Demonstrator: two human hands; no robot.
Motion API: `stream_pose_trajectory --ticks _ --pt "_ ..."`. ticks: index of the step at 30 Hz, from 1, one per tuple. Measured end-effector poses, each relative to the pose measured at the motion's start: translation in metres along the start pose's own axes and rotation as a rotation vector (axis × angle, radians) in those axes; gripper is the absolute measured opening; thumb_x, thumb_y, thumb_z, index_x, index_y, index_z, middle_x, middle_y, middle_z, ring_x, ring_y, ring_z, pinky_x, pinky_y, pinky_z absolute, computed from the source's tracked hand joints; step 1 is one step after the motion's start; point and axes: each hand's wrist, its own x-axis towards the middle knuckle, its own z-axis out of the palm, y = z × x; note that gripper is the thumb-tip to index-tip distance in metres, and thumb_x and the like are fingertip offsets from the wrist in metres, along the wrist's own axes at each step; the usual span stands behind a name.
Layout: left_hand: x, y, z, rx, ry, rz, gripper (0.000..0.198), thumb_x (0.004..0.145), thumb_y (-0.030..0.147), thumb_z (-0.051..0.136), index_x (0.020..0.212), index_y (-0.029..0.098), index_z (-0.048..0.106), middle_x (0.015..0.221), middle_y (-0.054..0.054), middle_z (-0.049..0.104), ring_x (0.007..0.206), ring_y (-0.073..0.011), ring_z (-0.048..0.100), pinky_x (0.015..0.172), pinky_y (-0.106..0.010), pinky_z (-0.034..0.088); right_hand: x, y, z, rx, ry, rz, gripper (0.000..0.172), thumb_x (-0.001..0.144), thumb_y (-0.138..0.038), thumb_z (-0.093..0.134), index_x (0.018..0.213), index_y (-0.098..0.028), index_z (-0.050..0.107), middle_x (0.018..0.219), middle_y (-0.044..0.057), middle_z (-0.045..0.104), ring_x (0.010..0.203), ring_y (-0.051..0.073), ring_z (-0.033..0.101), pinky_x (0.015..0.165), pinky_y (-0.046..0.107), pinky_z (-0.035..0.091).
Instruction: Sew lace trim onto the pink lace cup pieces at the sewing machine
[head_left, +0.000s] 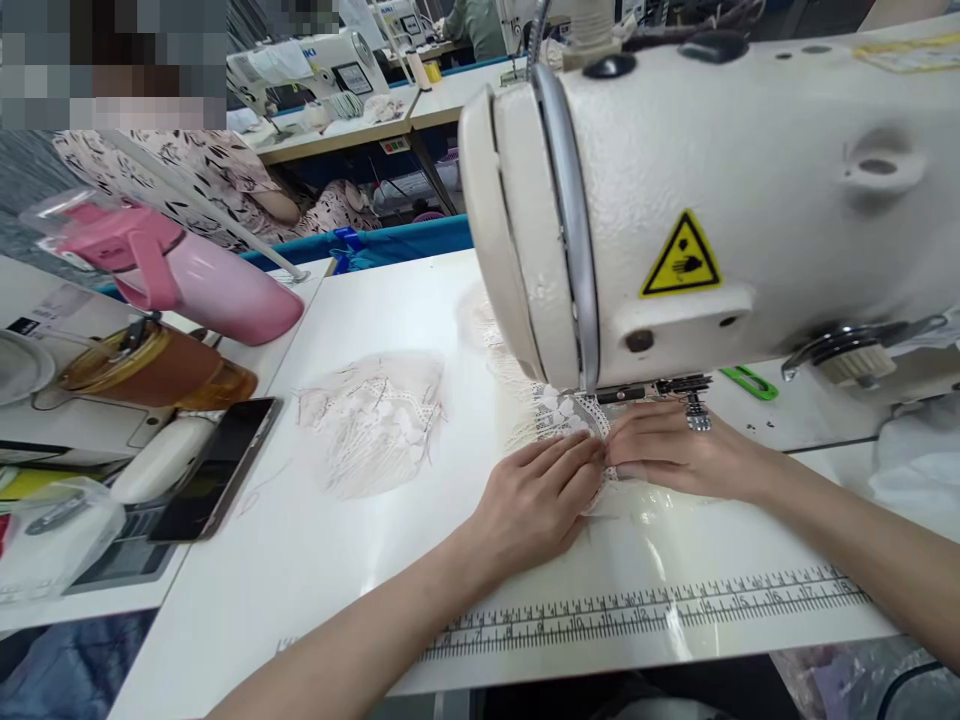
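My left hand (536, 495) is closed on the near edge of a piece of white lace fabric (551, 412), its fingers bunched together at the edging. My right hand (675, 450) meets it from the other side, fingertips pressed on the same lace edge beneath the sewing machine (712, 200). The machine's head hides part of the cloth, and its metal presser parts (696, 400) hang over my right fingers. Whether the needle is in the fabric cannot be seen. A second lace piece (382, 425) lies flat on the table to the left.
A printed ruler (637, 615) runs along the table's front edge. Left stand a phone (217, 470), an amber drink cup (150, 365) and a pink bottle (195, 275), tilted in view. A green tool (750, 383) lies behind my right hand. A co-worker (180, 165) sits beyond.
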Motion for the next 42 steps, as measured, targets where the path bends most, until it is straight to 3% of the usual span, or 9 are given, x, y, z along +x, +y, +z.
stream_pose_trajectory --ticks 8,13,24,32,42 --pt "-0.002 0.002 0.001 -0.009 -0.009 -0.048 0.023 0.080 0.006 0.047 0.098 0.012 0.061 0.115 -0.008 0.068 0.111 -0.0193 0.062 0.089 -0.032 0.056 0.002 -0.001 0.002 0.027 0.030 0.008 0.009 0.090 -0.017 0.056 0.092 -0.019 0.065 0.088 0.002 0.070 0.091 0.015 0.062 0.081 0.032 0.051" --pt "0.000 0.005 0.003 -0.028 -0.013 -0.063 0.022 0.085 0.012 0.048 0.102 0.013 0.061 0.117 -0.008 0.067 0.114 -0.0195 0.061 0.088 -0.033 0.057 -0.003 0.005 0.003 0.020 0.049 0.078 0.011 0.089 -0.020 0.057 0.094 -0.022 0.066 0.090 0.003 0.069 0.083 0.015 0.063 0.074 0.030 0.051" --pt "0.001 0.006 0.007 -0.075 -0.026 -0.100 0.020 0.087 0.011 0.047 0.103 0.012 0.059 0.119 -0.009 0.065 0.118 -0.0185 0.058 0.087 -0.031 0.057 -0.003 0.006 0.001 -0.123 0.027 0.143 0.014 0.091 -0.024 0.051 0.091 -0.022 0.065 0.087 0.001 0.068 0.075 0.013 0.062 0.068 0.029 0.047" --pt "-0.003 0.000 0.004 -0.054 -0.047 -0.194 0.018 0.076 0.006 0.048 0.089 0.017 0.054 0.120 -0.010 0.064 0.113 -0.0223 0.061 0.082 -0.034 0.060 0.001 -0.007 0.006 -0.218 0.110 -0.045 0.014 0.093 -0.019 0.050 0.096 -0.020 0.064 0.091 0.000 0.072 0.088 0.013 0.066 0.073 0.027 0.053" --pt "-0.001 -0.006 0.000 0.001 -0.062 -0.280 0.028 0.068 0.003 0.048 0.091 0.017 0.051 0.121 -0.012 0.063 0.108 -0.0247 0.064 0.080 -0.036 0.060 0.005 -0.003 0.019 -0.242 0.052 -0.045 0.020 0.085 -0.005 0.053 0.096 -0.019 0.062 0.100 0.000 0.071 0.095 0.016 0.064 0.087 0.034 0.052"
